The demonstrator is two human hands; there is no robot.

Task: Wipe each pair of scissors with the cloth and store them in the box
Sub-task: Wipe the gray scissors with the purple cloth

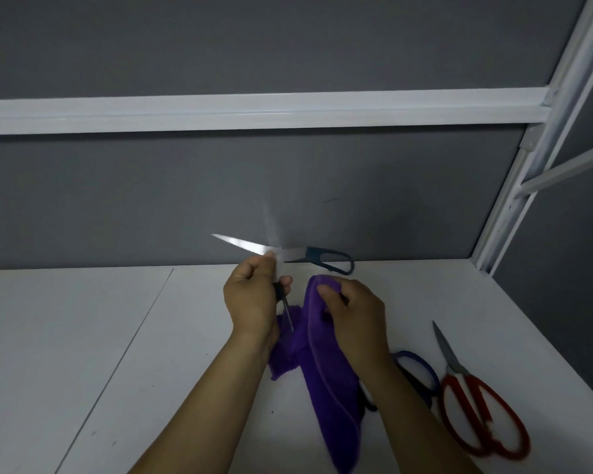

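Head: left hand (250,299) grips scissors (243,245), right hand (353,316) grips cloth (326,381) — red scissors (454,362) nearby.

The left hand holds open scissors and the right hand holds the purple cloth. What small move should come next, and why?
Probably lift the purple cloth to the scissors and wipe along the bright blade. The left hand grips them near the pivot with the blades spread. The right hand holds the cloth lower, apart from that blade, so it looks not yet wiped.

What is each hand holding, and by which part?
Left hand grips open scissors near the pivot; right hand holds purple cloth by its top end.
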